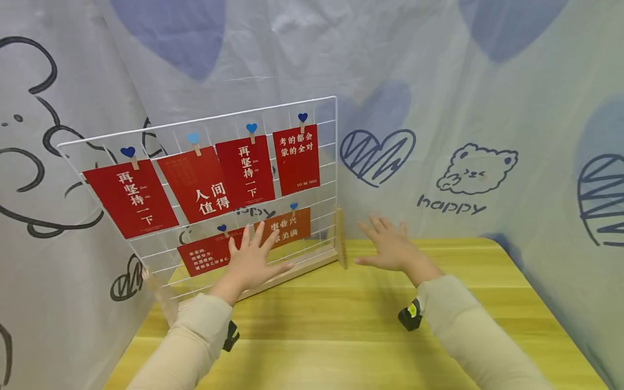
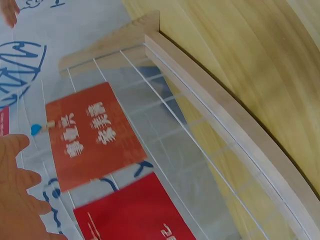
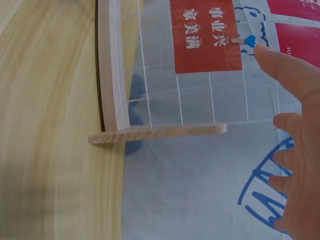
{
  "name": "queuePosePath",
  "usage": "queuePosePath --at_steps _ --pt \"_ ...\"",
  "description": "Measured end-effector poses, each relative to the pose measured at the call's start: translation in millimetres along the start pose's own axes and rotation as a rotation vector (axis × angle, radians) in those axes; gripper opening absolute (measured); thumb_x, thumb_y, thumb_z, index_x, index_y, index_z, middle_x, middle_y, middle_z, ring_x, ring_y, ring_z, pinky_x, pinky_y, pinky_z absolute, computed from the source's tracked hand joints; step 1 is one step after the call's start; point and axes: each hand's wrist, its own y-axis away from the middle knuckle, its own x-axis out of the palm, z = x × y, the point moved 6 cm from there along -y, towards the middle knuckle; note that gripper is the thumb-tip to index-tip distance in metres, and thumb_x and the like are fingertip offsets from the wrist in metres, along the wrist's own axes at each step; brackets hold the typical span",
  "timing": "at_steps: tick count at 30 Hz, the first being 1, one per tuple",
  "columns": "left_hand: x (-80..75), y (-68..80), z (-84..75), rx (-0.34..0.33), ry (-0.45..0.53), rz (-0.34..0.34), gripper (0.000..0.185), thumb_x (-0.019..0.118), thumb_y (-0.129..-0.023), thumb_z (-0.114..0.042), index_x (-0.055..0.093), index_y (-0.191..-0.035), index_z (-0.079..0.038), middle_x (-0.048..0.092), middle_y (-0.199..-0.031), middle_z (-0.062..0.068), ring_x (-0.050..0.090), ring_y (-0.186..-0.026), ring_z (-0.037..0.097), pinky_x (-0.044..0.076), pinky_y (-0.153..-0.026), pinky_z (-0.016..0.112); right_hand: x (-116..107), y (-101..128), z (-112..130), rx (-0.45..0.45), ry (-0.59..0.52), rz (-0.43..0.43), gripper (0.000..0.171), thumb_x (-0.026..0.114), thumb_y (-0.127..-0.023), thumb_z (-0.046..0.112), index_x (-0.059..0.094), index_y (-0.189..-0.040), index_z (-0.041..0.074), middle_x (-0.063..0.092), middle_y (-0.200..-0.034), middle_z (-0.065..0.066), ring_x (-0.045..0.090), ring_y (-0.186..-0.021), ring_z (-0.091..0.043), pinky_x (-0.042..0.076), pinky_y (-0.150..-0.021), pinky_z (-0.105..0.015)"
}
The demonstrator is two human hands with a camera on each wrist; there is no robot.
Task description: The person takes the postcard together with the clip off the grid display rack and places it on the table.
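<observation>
L hand [image 1: 252, 264] whole; head-cam only

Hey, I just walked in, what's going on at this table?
Someone's left hand and right hand are over a wooden table, fingers spread, holding nothing. In the head view, the left hand is in front of a white wire grid on a wooden base; the right hand is right of it. Heart-topped clips hold four upper red cards, plus a lower red card and an orange card.
</observation>
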Motion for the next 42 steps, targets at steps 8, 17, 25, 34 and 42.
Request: queuePosePath --at_steps 8,17,25,34,42 --pt "1.3 18.6 25.2 -0.046 0.033 -0.016 0.083 0.043 -0.074 -0.066 0.022 -0.138 -0.017 0.006 -0.142 0.015 -0.003 -0.125 0.042 -0.001 -0.087 0.067 10.3 -12.1 7.9 -0.034 -0.043 -0.016 0.084 0.049 -0.075 0.06 0.02 -0.138 0.013 0.009 -0.14 -0.018 0.007 -0.126 -0.039 -0.002 -0.088 -0.066" --pt "-0.4 41.0 51.4 -0.09 0.006 -0.048 0.084 0.045 -0.073 -0.065 0.024 -0.137 -0.014 0.007 -0.141 0.018 0.0 -0.123 0.045 0.0 -0.086 0.068 17.3 -21.3 12.4 -0.043 -0.077 -0.002 0.086 0.041 -0.073 0.067 0.02 -0.138 0.014 0.008 -0.141 -0.016 0.008 -0.126 -0.038 -0.001 -0.089 -0.065" --pt "-6.3 58.8 72.6 -0.154 0.035 -0.056 0.088 0.039 -0.073 -0.069 0.02 -0.138 -0.012 0.004 -0.141 0.02 -0.003 -0.123 0.046 -0.005 -0.084 0.069 21.2 -32.3 10.1 -0.042 -0.074 0.003 0.086 0.039 -0.074 0.068 0.019 -0.138 0.014 0.008 -0.141 -0.017 0.009 -0.125 -0.039 -0.001 -0.09 -0.064" --pt "-9.9 75.5 89.6 -0.214 0.036 -0.069 0.085 0.039 -0.076 -0.065 0.018 -0.138 -0.01 0.004 -0.14 0.023 -0.005 -0.122 0.047 -0.002 -0.081 0.072 22.3 -39.8 8.2 -0.032 -0.106 0.024 0.082 0.042 -0.077 0.062 0.017 -0.139 0.014 0.005 -0.141 -0.016 0.007 -0.126 -0.039 -0.001 -0.091 -0.063" --pt "-12.0 89.5 106.3 -0.269 0.046 -0.112 0.085 0.04 -0.078 -0.063 0.016 -0.137 -0.007 0.002 -0.138 0.027 -0.006 -0.12 0.05 -0.012 -0.084 0.067 25.0 -49.5 6.9 -0.034 -0.136 0.018 0.082 0.044 -0.078 0.06 0.017 -0.138 0.012 0.005 -0.141 -0.017 0.011 -0.125 -0.04 0.001 -0.092 -0.062"
